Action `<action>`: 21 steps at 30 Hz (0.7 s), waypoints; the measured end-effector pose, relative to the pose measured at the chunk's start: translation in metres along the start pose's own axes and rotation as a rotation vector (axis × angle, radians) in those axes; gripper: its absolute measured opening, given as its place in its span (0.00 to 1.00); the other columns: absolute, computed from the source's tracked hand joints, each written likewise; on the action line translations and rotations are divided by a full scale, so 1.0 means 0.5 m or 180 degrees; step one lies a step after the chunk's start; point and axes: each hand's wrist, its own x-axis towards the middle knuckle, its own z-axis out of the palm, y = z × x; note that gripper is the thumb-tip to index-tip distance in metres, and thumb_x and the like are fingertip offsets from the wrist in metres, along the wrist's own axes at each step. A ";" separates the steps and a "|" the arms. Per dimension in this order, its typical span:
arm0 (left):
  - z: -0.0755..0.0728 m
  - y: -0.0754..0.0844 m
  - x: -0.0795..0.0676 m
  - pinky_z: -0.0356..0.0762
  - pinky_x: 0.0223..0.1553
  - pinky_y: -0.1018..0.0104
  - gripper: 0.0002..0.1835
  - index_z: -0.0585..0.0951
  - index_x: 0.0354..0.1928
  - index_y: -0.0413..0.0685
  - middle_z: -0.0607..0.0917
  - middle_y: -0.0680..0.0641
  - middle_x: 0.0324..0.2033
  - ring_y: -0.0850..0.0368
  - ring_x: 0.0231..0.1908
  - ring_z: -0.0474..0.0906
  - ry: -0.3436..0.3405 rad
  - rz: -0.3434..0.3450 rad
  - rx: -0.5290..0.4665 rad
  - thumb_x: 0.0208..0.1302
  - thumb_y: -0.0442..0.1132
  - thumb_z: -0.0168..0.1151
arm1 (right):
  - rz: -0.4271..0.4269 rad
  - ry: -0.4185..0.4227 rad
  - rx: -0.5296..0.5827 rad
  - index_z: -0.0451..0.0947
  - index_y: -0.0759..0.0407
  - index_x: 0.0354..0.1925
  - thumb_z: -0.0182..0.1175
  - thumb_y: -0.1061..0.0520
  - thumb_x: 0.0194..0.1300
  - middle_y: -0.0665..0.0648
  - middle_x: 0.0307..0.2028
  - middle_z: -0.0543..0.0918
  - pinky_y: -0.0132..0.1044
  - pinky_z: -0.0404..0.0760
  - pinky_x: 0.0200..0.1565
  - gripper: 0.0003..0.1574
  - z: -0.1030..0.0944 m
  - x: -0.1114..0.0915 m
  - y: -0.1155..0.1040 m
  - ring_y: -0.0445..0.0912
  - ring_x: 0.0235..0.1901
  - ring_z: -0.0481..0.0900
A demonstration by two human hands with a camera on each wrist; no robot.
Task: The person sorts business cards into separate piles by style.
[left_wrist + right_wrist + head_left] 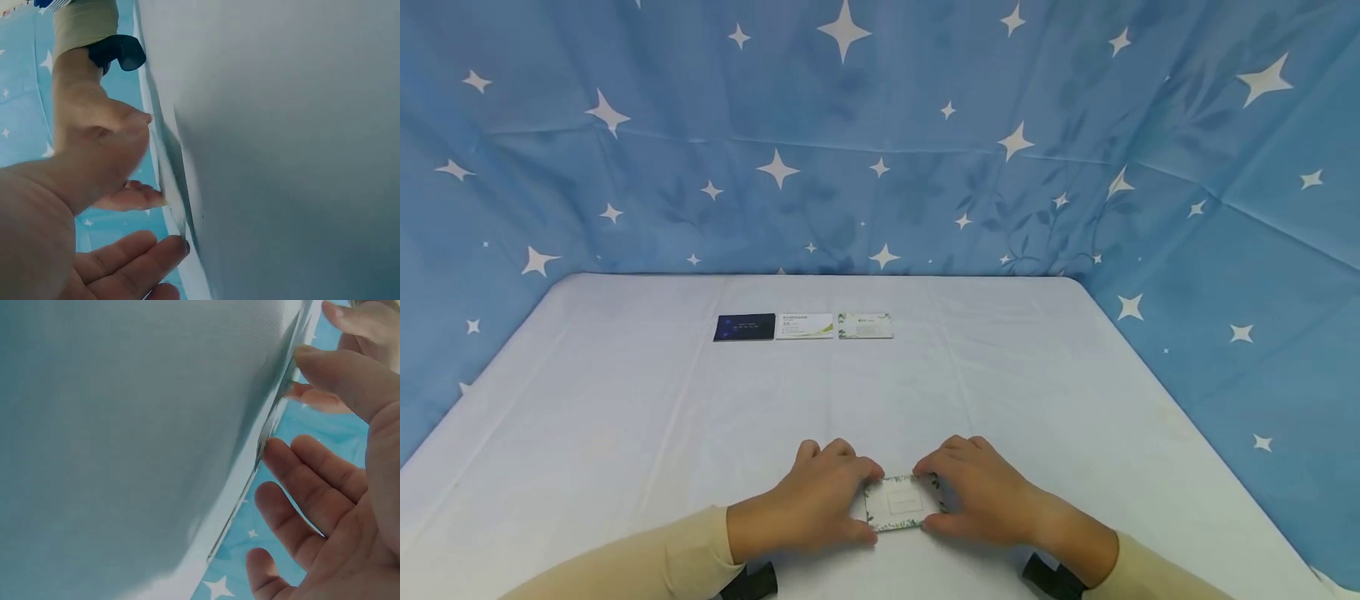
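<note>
A white card [904,502] with a leafy green border and a small framed panel in its middle lies between both hands near the front of the table. My left hand [820,504] pinches its left end, index finger at the far edge and thumb at the near edge. On the right end, my right hand [985,493] grips the same way. Both wrist views show the card nearly edge-on, a thin strip between thumb and fingertips; whether it is one card or a small stack I cannot tell.
Farther back on the white-covered table [1000,367], a dark blue card [744,327], a white card with a green-yellow curve [805,327] and a leaf-bordered card [866,326] lie in a row. A blue star-patterned curtain [880,208] stands behind and along the sides.
</note>
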 end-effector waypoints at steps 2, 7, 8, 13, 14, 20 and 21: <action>-0.003 -0.003 0.002 0.57 0.42 0.55 0.30 0.83 0.54 0.51 0.82 0.58 0.43 0.60 0.47 0.69 0.0103 -0.0009 0.0052 0.50 0.53 0.79 | 0.0019 0.0079 0.0001 0.80 0.52 0.53 0.71 0.42 0.60 0.42 0.47 0.79 0.49 0.69 0.52 0.27 0.000 0.008 0.000 0.40 0.48 0.73; -0.014 -0.020 0.014 0.57 0.43 0.52 0.26 0.83 0.54 0.50 0.84 0.55 0.45 0.56 0.49 0.70 0.0307 -0.0103 0.0016 0.53 0.48 0.78 | 0.0110 0.0222 0.0047 0.80 0.54 0.51 0.74 0.46 0.57 0.46 0.45 0.81 0.50 0.71 0.51 0.26 -0.004 0.036 0.009 0.42 0.48 0.75; -0.018 -0.026 0.019 0.57 0.43 0.51 0.26 0.83 0.54 0.50 0.84 0.55 0.45 0.55 0.49 0.70 0.0340 -0.0136 -0.0023 0.53 0.47 0.78 | 0.0134 0.0240 0.0056 0.80 0.54 0.52 0.74 0.47 0.57 0.46 0.46 0.81 0.51 0.72 0.51 0.26 -0.006 0.044 0.012 0.43 0.48 0.75; -0.046 -0.067 0.060 0.57 0.48 0.48 0.27 0.81 0.57 0.49 0.83 0.52 0.49 0.51 0.54 0.70 0.0581 -0.0359 -0.0228 0.54 0.43 0.78 | 0.0293 0.0314 0.0122 0.79 0.58 0.58 0.74 0.49 0.58 0.53 0.51 0.82 0.53 0.71 0.54 0.31 -0.030 0.108 0.036 0.50 0.53 0.75; -0.053 -0.078 0.071 0.56 0.49 0.48 0.28 0.81 0.58 0.49 0.82 0.52 0.50 0.51 0.54 0.70 0.0634 -0.0402 -0.0257 0.55 0.44 0.77 | 0.0309 0.0346 0.0140 0.79 0.59 0.59 0.74 0.49 0.59 0.54 0.53 0.82 0.54 0.70 0.55 0.33 -0.037 0.125 0.045 0.51 0.54 0.74; -0.106 -0.149 0.151 0.55 0.53 0.46 0.31 0.77 0.64 0.46 0.80 0.50 0.55 0.48 0.59 0.67 0.0769 -0.0478 -0.0263 0.60 0.44 0.74 | 0.0288 0.0495 0.0207 0.74 0.66 0.65 0.72 0.53 0.61 0.61 0.58 0.79 0.54 0.69 0.59 0.37 -0.067 0.227 0.108 0.57 0.57 0.72; -0.115 -0.159 0.165 0.55 0.53 0.46 0.31 0.76 0.65 0.46 0.79 0.49 0.56 0.47 0.60 0.66 0.0754 -0.0465 -0.0211 0.61 0.44 0.73 | 0.0328 0.0496 0.0204 0.74 0.66 0.65 0.72 0.53 0.62 0.61 0.59 0.79 0.54 0.69 0.59 0.37 -0.071 0.243 0.118 0.57 0.58 0.71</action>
